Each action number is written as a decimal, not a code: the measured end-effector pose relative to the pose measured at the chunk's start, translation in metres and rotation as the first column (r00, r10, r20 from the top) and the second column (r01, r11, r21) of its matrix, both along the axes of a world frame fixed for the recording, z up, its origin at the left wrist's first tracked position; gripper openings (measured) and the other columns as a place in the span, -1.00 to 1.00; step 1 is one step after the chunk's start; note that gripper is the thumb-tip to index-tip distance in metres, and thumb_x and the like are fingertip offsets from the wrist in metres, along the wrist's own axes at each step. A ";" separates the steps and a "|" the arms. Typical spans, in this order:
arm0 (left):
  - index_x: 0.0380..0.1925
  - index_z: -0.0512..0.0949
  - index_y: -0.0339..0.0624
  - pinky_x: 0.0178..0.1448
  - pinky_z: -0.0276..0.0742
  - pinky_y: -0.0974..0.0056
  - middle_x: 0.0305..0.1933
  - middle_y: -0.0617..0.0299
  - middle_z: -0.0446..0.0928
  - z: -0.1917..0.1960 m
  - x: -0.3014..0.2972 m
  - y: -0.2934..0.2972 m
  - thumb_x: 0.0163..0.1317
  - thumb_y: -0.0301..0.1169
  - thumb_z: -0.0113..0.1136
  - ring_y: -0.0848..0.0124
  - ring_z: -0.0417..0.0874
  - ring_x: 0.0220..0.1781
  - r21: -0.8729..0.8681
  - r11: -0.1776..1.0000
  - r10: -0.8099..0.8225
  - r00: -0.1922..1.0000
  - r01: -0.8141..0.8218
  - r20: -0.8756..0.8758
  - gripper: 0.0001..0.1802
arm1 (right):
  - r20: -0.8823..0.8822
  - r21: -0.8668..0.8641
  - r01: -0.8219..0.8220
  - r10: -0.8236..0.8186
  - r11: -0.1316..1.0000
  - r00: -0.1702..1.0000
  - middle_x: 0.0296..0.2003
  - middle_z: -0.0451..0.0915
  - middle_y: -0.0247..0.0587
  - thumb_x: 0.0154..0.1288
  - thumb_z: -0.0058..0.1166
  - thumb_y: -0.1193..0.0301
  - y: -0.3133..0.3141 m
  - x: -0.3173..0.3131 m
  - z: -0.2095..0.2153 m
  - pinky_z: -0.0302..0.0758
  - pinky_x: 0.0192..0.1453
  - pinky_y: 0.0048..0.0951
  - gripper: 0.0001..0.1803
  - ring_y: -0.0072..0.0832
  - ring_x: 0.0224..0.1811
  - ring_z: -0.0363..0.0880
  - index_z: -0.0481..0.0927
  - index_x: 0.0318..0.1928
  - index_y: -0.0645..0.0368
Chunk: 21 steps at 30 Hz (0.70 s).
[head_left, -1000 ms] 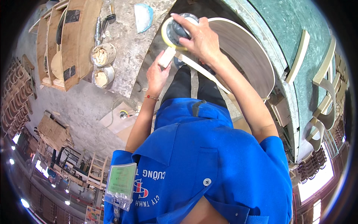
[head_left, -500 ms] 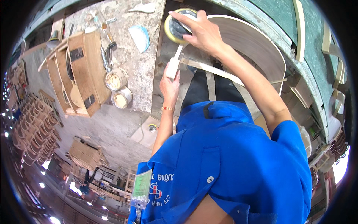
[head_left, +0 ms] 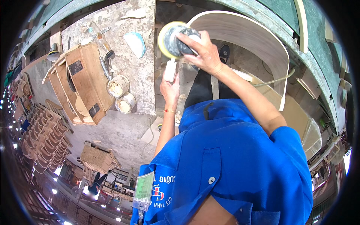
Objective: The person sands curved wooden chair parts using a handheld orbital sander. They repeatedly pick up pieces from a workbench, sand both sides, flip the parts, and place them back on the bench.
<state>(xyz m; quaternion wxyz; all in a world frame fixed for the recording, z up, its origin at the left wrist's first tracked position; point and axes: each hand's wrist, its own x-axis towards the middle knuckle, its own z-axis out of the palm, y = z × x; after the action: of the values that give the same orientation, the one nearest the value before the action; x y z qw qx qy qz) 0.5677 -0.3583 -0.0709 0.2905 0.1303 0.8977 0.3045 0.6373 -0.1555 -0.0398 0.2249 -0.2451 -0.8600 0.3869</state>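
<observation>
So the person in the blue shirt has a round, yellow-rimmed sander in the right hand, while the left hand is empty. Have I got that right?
Not quite: the left hand isn't empty. The head view shows it holding a pale, bar-shaped piece. The right hand does have the round, yellow-rimmed sander.

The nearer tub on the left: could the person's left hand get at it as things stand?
Probably not straight away: the left hand is taken up with a pale block. Otherwise, nothing seems to stand between it and the tub.
</observation>
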 end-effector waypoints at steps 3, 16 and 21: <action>-0.13 0.61 -0.44 -0.04 0.54 0.21 -0.20 -0.07 0.69 -0.012 0.001 -0.010 0.16 -0.25 0.40 0.24 0.73 -0.13 0.075 0.997 0.020 0.997 -0.015 -0.069 -0.55 | 0.095 0.139 0.002 -0.015 0.990 0.995 -0.01 0.47 -0.05 -0.10 0.39 0.35 0.024 -0.012 0.013 0.66 -0.18 -0.22 -0.13 -0.13 -0.12 0.56 0.40 0.29 -0.55; -0.11 0.60 -0.41 0.00 0.53 0.16 -0.18 -0.06 0.69 -0.010 0.000 -0.005 0.17 -0.21 0.39 0.18 0.72 -0.12 0.009 1.000 0.002 0.994 -0.001 -0.109 -0.54 | 0.601 -0.640 -0.561 0.797 0.525 0.060 -0.32 0.60 -0.11 -0.06 0.37 0.22 0.083 -0.158 0.073 0.55 -0.38 -0.25 -0.26 -0.38 -0.44 0.51 0.49 0.23 -0.03; 0.04 0.56 -0.22 0.05 0.53 0.11 -0.10 -0.04 0.67 -0.005 -0.004 -0.004 0.17 -0.25 0.35 0.06 0.68 -0.03 0.058 0.998 -0.005 0.999 0.009 -0.053 -0.53 | 0.658 -0.636 -0.523 0.753 0.568 0.017 -0.28 0.62 -0.26 -0.07 0.38 0.25 0.101 -0.167 0.075 0.53 -0.38 -0.32 -0.37 -0.39 -0.41 0.52 0.56 0.11 0.04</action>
<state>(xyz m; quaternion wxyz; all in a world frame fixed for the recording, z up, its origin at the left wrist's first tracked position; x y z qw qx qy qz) 0.5639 -0.3619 -0.0762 0.2636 0.1500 0.8954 0.3260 0.4707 -0.0547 0.0352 -0.5032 -0.0148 -0.7963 0.3355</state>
